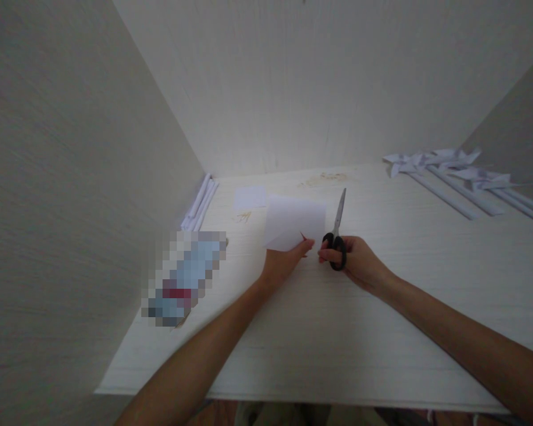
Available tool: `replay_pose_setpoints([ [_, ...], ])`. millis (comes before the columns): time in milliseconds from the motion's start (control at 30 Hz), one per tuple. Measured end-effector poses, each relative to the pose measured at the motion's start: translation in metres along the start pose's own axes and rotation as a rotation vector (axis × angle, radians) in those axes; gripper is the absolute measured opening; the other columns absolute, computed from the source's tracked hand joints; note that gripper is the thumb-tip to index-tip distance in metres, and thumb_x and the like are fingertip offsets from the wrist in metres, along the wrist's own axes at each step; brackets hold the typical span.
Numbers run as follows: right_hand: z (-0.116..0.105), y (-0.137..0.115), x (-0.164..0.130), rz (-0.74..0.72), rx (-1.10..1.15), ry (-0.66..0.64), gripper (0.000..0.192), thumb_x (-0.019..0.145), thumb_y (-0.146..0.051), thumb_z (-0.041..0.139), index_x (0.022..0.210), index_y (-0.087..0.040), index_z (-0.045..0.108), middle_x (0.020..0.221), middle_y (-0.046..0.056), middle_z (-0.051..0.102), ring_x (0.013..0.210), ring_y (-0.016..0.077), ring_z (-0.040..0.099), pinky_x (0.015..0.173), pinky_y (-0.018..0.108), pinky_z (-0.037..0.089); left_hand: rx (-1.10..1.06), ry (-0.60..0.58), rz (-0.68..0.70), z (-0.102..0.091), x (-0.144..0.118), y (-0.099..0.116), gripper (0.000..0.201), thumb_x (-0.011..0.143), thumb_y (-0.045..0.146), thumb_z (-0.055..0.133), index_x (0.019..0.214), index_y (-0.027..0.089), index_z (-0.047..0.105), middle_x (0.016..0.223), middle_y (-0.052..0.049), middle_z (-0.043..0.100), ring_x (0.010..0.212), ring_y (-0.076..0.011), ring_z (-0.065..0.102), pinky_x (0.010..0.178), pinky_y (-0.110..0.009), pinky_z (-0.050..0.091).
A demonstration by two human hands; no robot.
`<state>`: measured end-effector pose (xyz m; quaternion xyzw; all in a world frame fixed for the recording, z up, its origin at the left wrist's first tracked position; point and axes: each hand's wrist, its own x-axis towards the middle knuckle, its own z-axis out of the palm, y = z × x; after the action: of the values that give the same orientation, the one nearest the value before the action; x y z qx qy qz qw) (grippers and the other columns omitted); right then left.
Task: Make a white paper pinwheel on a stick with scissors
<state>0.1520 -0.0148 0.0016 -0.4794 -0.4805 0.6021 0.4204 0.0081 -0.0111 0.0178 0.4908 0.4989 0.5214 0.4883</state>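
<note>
paper sheet [295, 222]: mid-table [382, 331], lower edge pinched by left hand [284, 260]
scissors [336, 234]: just right of the sheet, blades shut, pointing away
right hand [355, 260]: fingers through the black handles, gripping
paper pinwheels [448, 171]: far right of the sheet

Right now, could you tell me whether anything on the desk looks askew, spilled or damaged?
Nothing stands out. The left hand holds a white sheet of paper at its near edge, and the right hand grips black-handled scissors, blades shut. The paper pinwheels lie in a row at the far right.
</note>
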Motion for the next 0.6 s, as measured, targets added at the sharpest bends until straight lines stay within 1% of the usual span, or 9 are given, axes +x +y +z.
replay_pose_setpoints([
  [100, -0.0003, 0.0003, -0.0002, -0.015, -0.016, 0.002, 0.021, 0.055, -0.030, 0.066, 0.066, -0.013, 0.060, 0.056, 0.001, 0.057, 0.051, 0.0102, 0.047, 0.047, 0.023, 0.030, -0.023, -0.025, -0.019, 0.0009, -0.0004, 0.0018, 0.006, 0.057, 0.019, 0.066, 0.056, 0.016, 0.060, 0.061, -0.001, 0.062, 0.055, -0.0127, 0.056, 0.048, -0.023, 0.047],
  [300, -0.0015, 0.0005, -0.0003, -0.007, -0.044, -0.015, 0.017, 0.057, -0.027, 0.065, 0.066, -0.013, 0.060, 0.053, -0.001, 0.055, 0.048, 0.0083, 0.044, 0.045, 0.022, 0.030, -0.006, -0.019, -0.036, 0.0009, -0.0003, 0.0029, 0.006, 0.057, 0.018, 0.065, 0.055, 0.016, 0.060, 0.060, -0.001, 0.061, 0.055, -0.0116, 0.055, 0.047, -0.021, 0.047],
  [433, -0.0017, 0.0015, -0.0003, 0.003, -0.070, -0.033, 0.021, 0.058, -0.030, 0.066, 0.068, -0.013, 0.061, 0.054, 0.000, 0.056, 0.048, 0.0090, 0.045, 0.044, 0.022, 0.030, -0.028, -0.013, -0.015, -0.0013, 0.0017, 0.0023, 0.010, 0.059, 0.020, 0.064, 0.052, 0.016, 0.059, 0.056, -0.001, 0.059, 0.053, -0.0113, 0.054, 0.047, -0.020, 0.046],
  [600, 0.0004, 0.0020, -0.0010, -0.028, -0.070, 0.002, 0.028, 0.060, -0.037, 0.064, 0.072, -0.012, 0.061, 0.060, 0.003, 0.059, 0.050, 0.0092, 0.044, 0.045, 0.023, 0.030, -0.007, 0.001, -0.020, -0.0017, 0.0021, 0.0020, 0.012, 0.058, 0.023, 0.065, 0.051, 0.016, 0.058, 0.058, -0.002, 0.060, 0.053, -0.0120, 0.054, 0.048, -0.023, 0.046],
])
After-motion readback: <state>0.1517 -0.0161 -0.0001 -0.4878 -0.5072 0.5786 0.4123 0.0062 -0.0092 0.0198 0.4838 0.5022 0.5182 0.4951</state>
